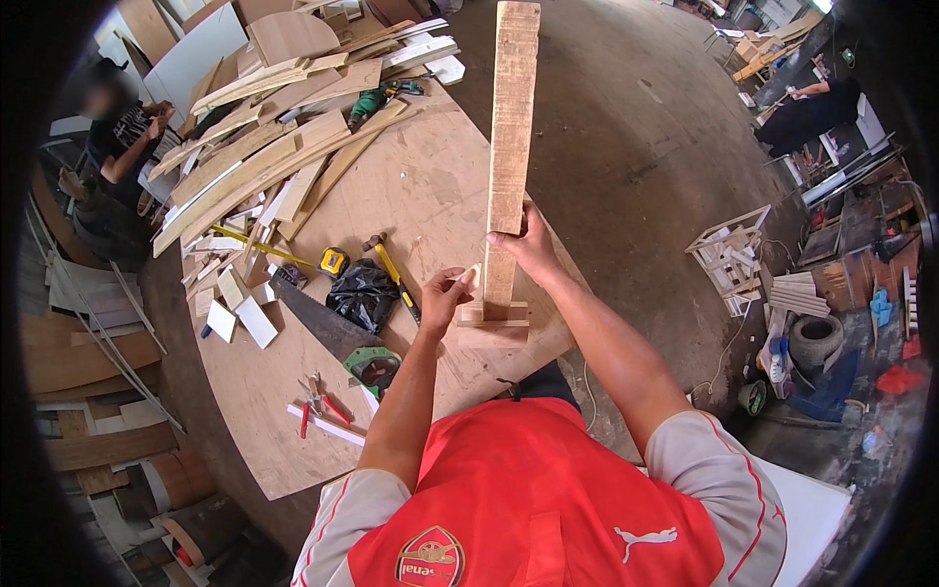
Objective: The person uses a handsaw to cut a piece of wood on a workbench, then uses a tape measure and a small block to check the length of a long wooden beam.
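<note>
A long, rough wooden beam [514,117] stands at the table's right side, its lower end at a small base of stacked wooden pieces [494,338]. My right hand [531,247] is closed around the beam low down, thumb across its near face. Just left of the beam, my left hand [446,296] pinches a small pale piece of wood [476,275] between thumb and fingers. Whether that piece touches the beam I cannot tell. Left of my left hand lie a claw hammer [389,266] with a yellow handle and a crumpled black plastic bag [363,295].
On the plywood table [430,176] lie a tape measure [333,261], a handsaw [328,321], pliers [323,401], a green drill [370,102] and piled boards [264,176]. One person [122,137] is at far left, another [817,108] at far right. A wooden frame [732,249] stands right.
</note>
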Tool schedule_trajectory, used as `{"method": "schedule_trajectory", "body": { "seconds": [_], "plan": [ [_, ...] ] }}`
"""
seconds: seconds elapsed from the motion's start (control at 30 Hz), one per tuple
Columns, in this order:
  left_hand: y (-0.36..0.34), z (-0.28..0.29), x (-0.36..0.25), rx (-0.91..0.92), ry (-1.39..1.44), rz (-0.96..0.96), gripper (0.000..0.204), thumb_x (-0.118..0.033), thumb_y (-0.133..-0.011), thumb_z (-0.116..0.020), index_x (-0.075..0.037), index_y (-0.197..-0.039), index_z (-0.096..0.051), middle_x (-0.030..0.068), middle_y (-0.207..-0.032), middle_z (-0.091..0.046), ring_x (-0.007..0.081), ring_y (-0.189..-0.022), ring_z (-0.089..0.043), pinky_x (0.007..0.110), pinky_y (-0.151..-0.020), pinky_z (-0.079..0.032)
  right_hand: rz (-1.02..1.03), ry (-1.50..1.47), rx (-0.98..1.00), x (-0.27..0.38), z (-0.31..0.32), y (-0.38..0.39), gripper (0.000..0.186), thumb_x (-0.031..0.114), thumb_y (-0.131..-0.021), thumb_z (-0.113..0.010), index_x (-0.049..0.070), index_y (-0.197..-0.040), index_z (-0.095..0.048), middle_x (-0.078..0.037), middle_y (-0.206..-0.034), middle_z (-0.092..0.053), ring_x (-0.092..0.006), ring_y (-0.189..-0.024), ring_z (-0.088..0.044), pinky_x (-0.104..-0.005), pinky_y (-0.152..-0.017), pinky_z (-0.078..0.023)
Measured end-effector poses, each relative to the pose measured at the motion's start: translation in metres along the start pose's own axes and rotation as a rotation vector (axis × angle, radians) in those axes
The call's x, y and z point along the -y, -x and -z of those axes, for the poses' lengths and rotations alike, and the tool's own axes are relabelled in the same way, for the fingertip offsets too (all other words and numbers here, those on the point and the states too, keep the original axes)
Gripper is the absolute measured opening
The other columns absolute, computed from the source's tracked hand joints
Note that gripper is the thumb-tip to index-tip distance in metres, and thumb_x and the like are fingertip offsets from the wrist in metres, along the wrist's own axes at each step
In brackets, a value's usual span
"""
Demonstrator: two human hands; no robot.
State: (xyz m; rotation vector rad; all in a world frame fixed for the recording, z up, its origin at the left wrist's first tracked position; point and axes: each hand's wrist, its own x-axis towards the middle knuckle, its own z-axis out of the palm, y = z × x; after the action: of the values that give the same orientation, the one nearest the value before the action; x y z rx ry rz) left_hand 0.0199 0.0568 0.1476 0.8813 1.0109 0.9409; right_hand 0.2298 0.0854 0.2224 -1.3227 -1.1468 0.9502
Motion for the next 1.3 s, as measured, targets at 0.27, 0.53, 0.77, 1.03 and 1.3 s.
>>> {"method": "schedule_trajectory", "body": {
  "seconds": [0.27, 0.53, 0.77, 1.03, 1.3],
  "plan": [
    [-0.006, 0.011, 0.002, 0.011, -0.027, 0.071, 0.033, -0.025, -0.096, -0.073, 0.004, -0.11, -0.066, 0.0065, -0.08, -0.067, 0.0116, -0.063, -0.064, 0.028, -0.059, -0.059, 0.008, 0.01, -0.007, -0.004, -0.002, -0.003, 0.065, 0.016, -0.078, -0.086, 0.001, -0.129, -0.049, -0.011, -0.113, -0.068, -0.0202, -0.105, -0.067, -0.0349, -0.091, -0.054],
    [-0.014, 0.002, -0.005, -0.012, -0.005, 0.24, 0.037, -0.032, -0.099, -0.068, 0.002, -0.113, -0.067, 0.0059, -0.079, -0.063, 0.0149, -0.064, -0.062, 0.033, -0.064, -0.061, -0.015, 0.014, -0.003, -0.007, -0.002, -0.005, 0.067, 0.016, -0.079, -0.086, 0.001, -0.131, -0.047, -0.011, -0.113, -0.068, -0.0202, -0.105, -0.068, -0.0348, -0.091, -0.054],
    [-0.02, 0.017, 0.003, 0.169, 0.198, 0.296, 0.043, -0.019, -0.097, -0.066, 0.004, -0.133, -0.058, 0.0093, -0.092, -0.067, 0.0187, -0.083, -0.067, 0.038, -0.083, -0.059, -0.009, 0.009, -0.03, -0.009, -0.002, -0.006, 0.068, 0.016, -0.079, -0.087, 0.002, -0.131, -0.047, -0.011, -0.113, -0.068, -0.02, -0.105, -0.068, -0.035, -0.091, -0.054],
    [-0.014, 0.017, -0.001, 0.277, 0.047, 0.146, 0.059, -0.002, -0.085, -0.078, 0.005, -0.138, -0.053, 0.0103, -0.098, -0.07, 0.0175, -0.088, -0.069, 0.032, -0.083, -0.058, -0.058, 0.008, -0.024, -0.007, 0.002, -0.01, 0.07, 0.016, -0.078, -0.087, 0.002, -0.133, -0.047, -0.012, -0.116, -0.067, -0.0207, -0.107, -0.067, -0.0355, -0.092, -0.055],
    [-0.013, 0.016, 0.006, 0.186, -0.126, 0.1, 0.033, -0.005, -0.086, -0.08, 0.004, -0.115, -0.065, 0.0074, -0.085, -0.071, 0.0135, -0.074, -0.067, 0.026, -0.068, -0.055, -0.036, 0.02, -0.04, -0.006, 0.001, -0.008, 0.066, 0.015, -0.079, -0.086, 0.002, -0.132, -0.049, -0.011, -0.114, -0.068, -0.019, -0.104, -0.068, -0.0331, -0.089, -0.055]
  ]
}}
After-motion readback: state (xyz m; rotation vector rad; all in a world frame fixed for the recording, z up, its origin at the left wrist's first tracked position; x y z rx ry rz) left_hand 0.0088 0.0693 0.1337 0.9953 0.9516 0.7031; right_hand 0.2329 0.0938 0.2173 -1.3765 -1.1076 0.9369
